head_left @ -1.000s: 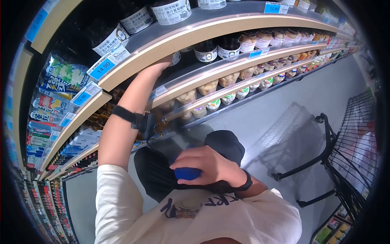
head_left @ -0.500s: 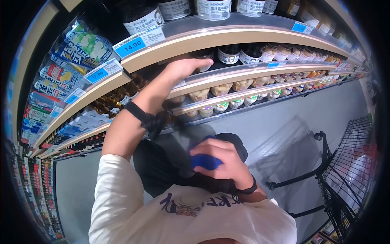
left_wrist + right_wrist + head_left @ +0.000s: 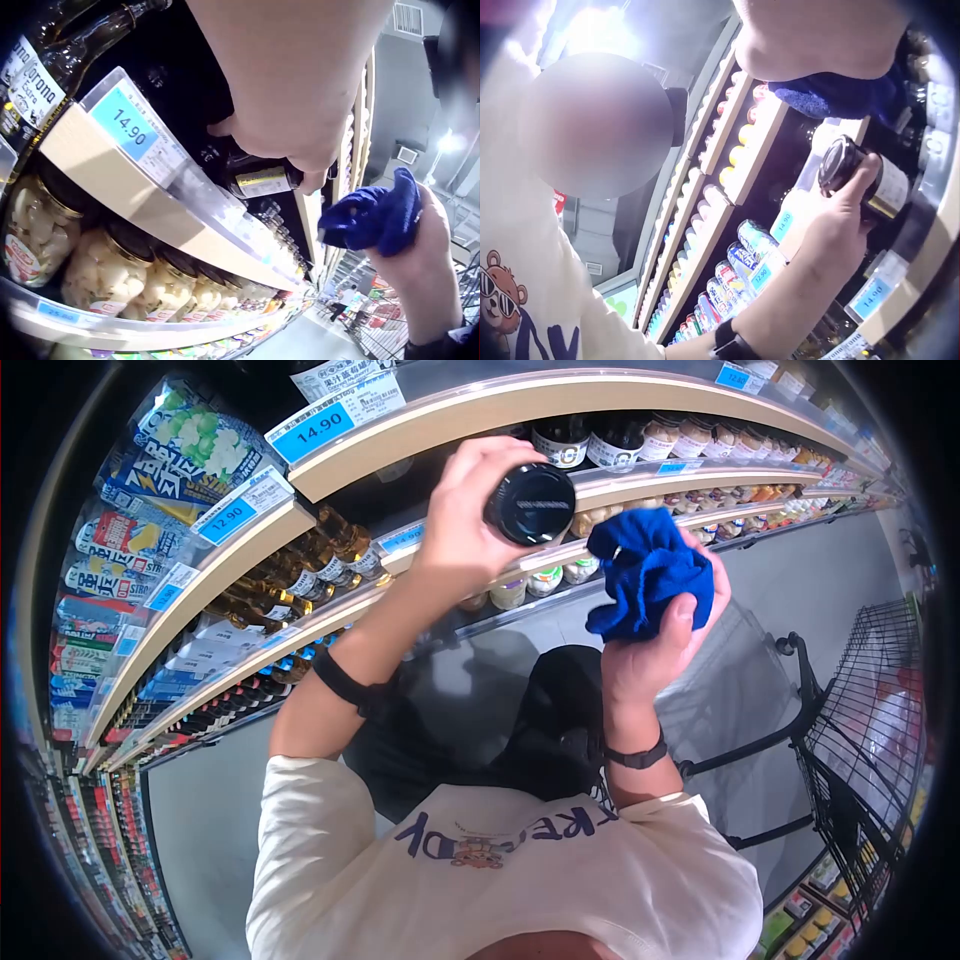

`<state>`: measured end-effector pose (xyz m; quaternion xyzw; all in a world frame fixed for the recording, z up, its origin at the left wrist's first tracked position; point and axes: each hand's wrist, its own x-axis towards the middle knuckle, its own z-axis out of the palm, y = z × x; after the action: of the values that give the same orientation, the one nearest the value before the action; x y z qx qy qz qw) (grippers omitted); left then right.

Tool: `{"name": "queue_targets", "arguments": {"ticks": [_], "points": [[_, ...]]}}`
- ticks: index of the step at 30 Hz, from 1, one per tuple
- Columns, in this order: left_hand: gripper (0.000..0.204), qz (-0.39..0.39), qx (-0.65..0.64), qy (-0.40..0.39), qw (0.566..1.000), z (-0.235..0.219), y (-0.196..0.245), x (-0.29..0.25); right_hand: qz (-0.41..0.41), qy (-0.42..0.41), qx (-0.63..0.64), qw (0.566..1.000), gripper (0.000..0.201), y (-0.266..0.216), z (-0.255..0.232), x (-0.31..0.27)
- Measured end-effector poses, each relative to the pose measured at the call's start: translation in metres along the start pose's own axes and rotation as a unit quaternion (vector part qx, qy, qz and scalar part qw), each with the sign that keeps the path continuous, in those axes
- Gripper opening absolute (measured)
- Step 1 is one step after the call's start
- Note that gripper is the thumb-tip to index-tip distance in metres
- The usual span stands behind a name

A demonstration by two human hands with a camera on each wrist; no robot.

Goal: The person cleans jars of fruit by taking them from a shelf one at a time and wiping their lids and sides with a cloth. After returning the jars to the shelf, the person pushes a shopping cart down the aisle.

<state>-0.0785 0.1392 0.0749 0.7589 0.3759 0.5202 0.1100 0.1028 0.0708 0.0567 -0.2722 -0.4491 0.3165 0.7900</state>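
My left hand (image 3: pixel 462 515) grips a dark glass jar (image 3: pixel 889 189) around its side, in front of the shelf. The jar's black lid (image 3: pixel 532 505) faces the head camera, and part of its pale label (image 3: pixel 262 182) shows in the left wrist view. Just right of the jar, my right hand (image 3: pixel 655 660) holds a crumpled blue cloth (image 3: pixel 645 575), thumb over its near side. In the right wrist view the cloth hangs beneath the hand, close to the jar lid.
More dark jars with white labels (image 3: pixel 613 448) line the shelf behind the hands. Beer bottles (image 3: pixel 335 555) stand to the left, below pouches of drink (image 3: pixel 190 445). Wooden shelf edges (image 3: pixel 450 425) carry blue price tags. A black wire shopping cart (image 3: pixel 865 705) stands at right.
My left hand has come out from the shelf with the jar, its lid turned toward the head camera. My right hand has risen from over the knees with the cloth, which now spreads looser.
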Motion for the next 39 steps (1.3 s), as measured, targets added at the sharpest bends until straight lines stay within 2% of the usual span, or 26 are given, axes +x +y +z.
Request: {"name": "queue_targets", "arguments": {"ticks": [2,4,5,6,7,9,10,11,13,15,16,17,19,22,23,24,25,27,28,29,31,32,34,36,39], "points": [[0.063,0.048,0.009,0.0,0.999,0.01,0.009,-0.008,0.007,-0.078,-0.06,0.995,0.071,-0.007,0.008,0.004],[0.058,0.052,-0.039,-0.003,0.998,0.013,0.024,-0.02,-0.155,-0.219,-0.29,0.919,0.064,-0.009,0.008,0.018],[0.056,0.009,-0.07,0.02,0.997,0.018,0.034,-0.029,-0.227,-0.278,-0.374,0.855,0.06,-0.018,0.014,0.021],[0.056,-0.015,-0.042,0.011,0.999,0.015,0.041,-0.036,-0.202,-0.289,-0.378,0.856,0.05,-0.027,0.019,0.018],[0.056,-0.038,-0.014,0.002,0.999,0.013,0.046,-0.043,-0.195,-0.296,-0.38,0.855,0.05,-0.028,0.018,0.015],[0.052,-0.042,-0.014,0.004,0.999,0.015,0.05,-0.059,-0.178,-0.311,-0.391,0.848,0.055,-0.031,0.014,0.008],[0.051,-0.024,-0.022,0.032,0.999,0.02,0.051,-0.065,-0.16,-0.305,-0.406,0.846,0.048,-0.038,0.016,0.005],[0.05,-0.004,-0.029,0.06,0.998,0.023,0.053,-0.07,-0.142,-0.285,-0.418,0.851,0.044,-0.042,0.017,0.005],[0.054,0.004,-0.014,0.054,0.998,0.018,0.057,-0.078,-0.06,-0.212,-0.378,0.899,0.036,-0.034,0.014,0.003],[0.057,-0.025,-0.036,0.047,0.998,0.016,0.058,-0.087,0.047,-0.203,-0.309,0.928,0.03,-0.038,0.018,0.009],[0.059,-0.049,-0.062,0.047,0.996,0.012,0.06,-0.089,0.073,-0.215,-0.28,0.933,0.026,-0.038,0.018,0.013],[0.061,-0.04,-0.075,0.051,0.995,0.009,0.061,-0.088,0.111,-0.186,-0.232,0.948,0.024,-0.035,0.02,0.013],[0.064,-0.049,-0.115,0.049,0.991,0.002,0.065,-0.088,0.148,-0.114,-0.175,0.967,0.034,-0.03,0.018,0.008],[0.067,-0.078,-0.126,0.033,0.988,-0.006,0.068,-0.092,0.144,-0.149,-0.117,0.971,0.023,-0.043,0.033,-0.001],[0.067,-0.077,-0.123,0.038,0.989,-0.009,0.068,-0.093,0.103,-0.249,-0.175,0.947,0.031,-0.047,0.032,-0.004],[0.062,-0.09,-0.122,0.037,0.988,-0.011,0.067,-0.095,-0.008,-0.335,-0.283,0.899,0.037,-0.054,0.033,-0.005],[0.057,-0.103,-0.122,0.035,0.986,-0.013,0.065,-0.097,-0.119,-0.408,-0.381,0.821,0.043,-0.062,0.038,-0.006],[0.044,-0.097,-0.063,0.051,0.992,-0.009,0.062,-0.101,-0.15,-0.444,-0.438,0.767,0.047,-0.067,0.045,-0.014],[0.044,-0.088,-0.055,0.067,0.992,-0.007,0.064,-0.103,-0.137,-0.458,-0.432,0.765,0.041,-0.069,0.051,-0.011],[0.043,-0.078,-0.045,0.081,0.993,-0.009,0.068,-0.102,-0.135,-0.46,-0.431,0.764,0.041,-0.066,0.051,-0.011],[0.048,-0.06,-0.008,0.097,0.993,-0.016,0.072,-0.102,-0.083,-0.406,-0.365,0.833,0.035,-0.055,0.052,-0.005],[0.055,-0.069,-0.053,0.111,0.99,-0.013,0.073,-0.103,-0.055,-0.358,-0.359,0.86,0.026,-0.052,0.053,-0.005],[0.054,-0.056,-0.064,0.107,0.991,-0.012,0.072,-0.108,0.089,-0.304,-0.313,0.895,0.025,-0.052,0.052,-0.002],[0.052,-0.037,-0.101,0.106,0.988,-0.011,0.07,-0.111,0.199,-0.292,-0.262,0.898,0.028,-0.053,0.045,0.003],[0.062,-0.053,-0.076,0.079,0.993,-0.014,0.064,-0.113,0.154,-0.264,-0.265,0.915,0.029,-0.046,0.039,-0.006]]}}
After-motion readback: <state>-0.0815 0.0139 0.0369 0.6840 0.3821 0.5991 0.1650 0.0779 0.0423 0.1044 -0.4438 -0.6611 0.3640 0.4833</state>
